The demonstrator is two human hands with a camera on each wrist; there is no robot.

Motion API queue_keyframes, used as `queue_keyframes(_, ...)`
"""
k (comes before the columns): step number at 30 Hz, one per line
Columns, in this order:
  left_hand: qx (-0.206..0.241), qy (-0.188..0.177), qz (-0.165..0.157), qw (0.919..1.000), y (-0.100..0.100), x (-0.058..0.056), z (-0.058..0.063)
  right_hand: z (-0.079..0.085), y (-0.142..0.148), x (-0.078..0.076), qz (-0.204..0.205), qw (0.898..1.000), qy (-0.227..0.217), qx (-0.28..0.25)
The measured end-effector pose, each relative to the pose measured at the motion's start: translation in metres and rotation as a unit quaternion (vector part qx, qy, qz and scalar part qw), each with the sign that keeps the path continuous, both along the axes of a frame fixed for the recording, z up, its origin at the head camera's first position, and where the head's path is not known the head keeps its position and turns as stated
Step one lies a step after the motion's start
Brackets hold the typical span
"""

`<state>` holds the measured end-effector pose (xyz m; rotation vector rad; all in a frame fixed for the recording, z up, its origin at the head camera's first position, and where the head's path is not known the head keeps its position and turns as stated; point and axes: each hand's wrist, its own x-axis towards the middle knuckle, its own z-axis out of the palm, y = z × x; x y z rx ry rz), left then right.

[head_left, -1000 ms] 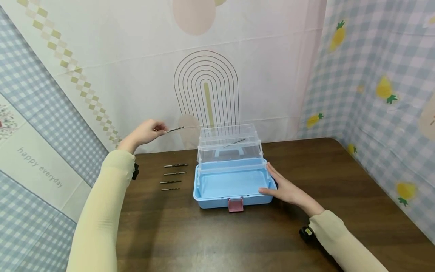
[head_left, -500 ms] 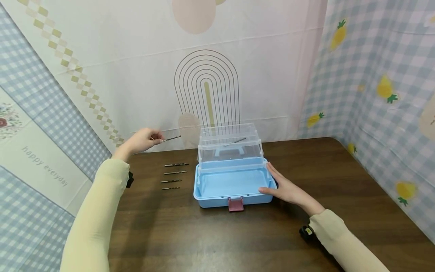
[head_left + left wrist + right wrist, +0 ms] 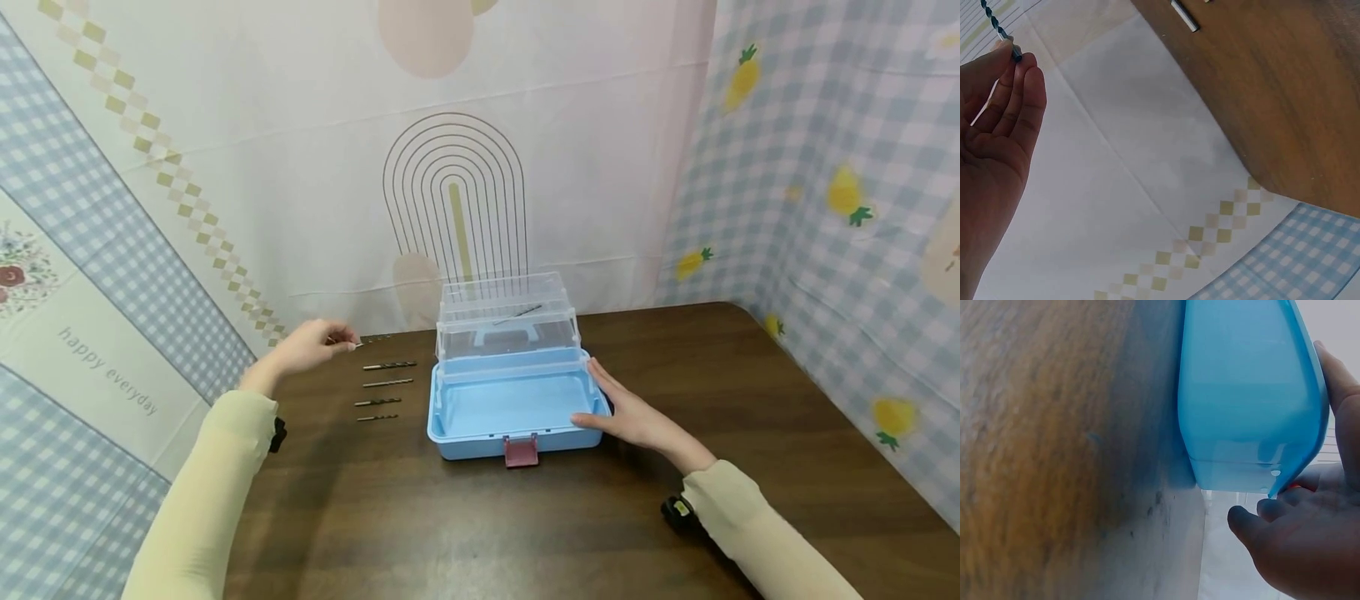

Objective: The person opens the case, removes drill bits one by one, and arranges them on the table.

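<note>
In the head view, my left hand point(image 3: 318, 343) pinches a thin twist drill bit point(image 3: 377, 338) between thumb and fingertips, near the table's back edge. The left wrist view shows the dark spiral bit point(image 3: 996, 24) pointing away from the fingertips. Several more drill bits point(image 3: 389, 365) lie in a column just in front of that hand. My right hand point(image 3: 630, 414) rests at the right side of a light blue toolbox point(image 3: 517, 404), fingers extended, thumb at the front rim. The box stands open with clear trays raised; another drill bit point(image 3: 519, 314) shows through them.
The box's maroon latch point(image 3: 521, 452) hangs down at the front. A dark brown wooden table point(image 3: 465, 525) carries everything. Behind it hangs a pale patterned cloth point(image 3: 330, 192), and blue checked cloth point(image 3: 810, 275) covers the right side.
My left hand has come down and slightly left with the pinched drill bit, from above the table's back edge toward the row of bits. The right hand and toolbox have stayed in place.
</note>
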<state>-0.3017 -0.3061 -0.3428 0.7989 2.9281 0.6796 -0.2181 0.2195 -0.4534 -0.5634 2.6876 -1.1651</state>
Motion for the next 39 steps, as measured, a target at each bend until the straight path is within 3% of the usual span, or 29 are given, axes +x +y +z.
queue_keyframes(6,0.015,-0.010,-0.008,0.9998,-0.002,0.009,-0.014,0.000,-0.001,0.001,-0.005,1.000,-0.002,0.004)
queue_keyframes(14,0.006,-0.027,0.004,0.9996,-0.007,0.020,-0.035,0.001,-0.001,0.001,-0.008,1.000,0.002,0.011)
queue_keyframes(28,0.011,-0.054,-0.036,0.9978,-0.009,0.033,-0.067,-0.001,0.000,-0.001,-0.007,1.000,0.001,0.013)
queue_keyframes(39,0.014,-0.062,-0.050,0.9967,-0.006,0.041,-0.088,-0.003,0.000,-0.004,-0.008,1.000,-0.002,0.006)
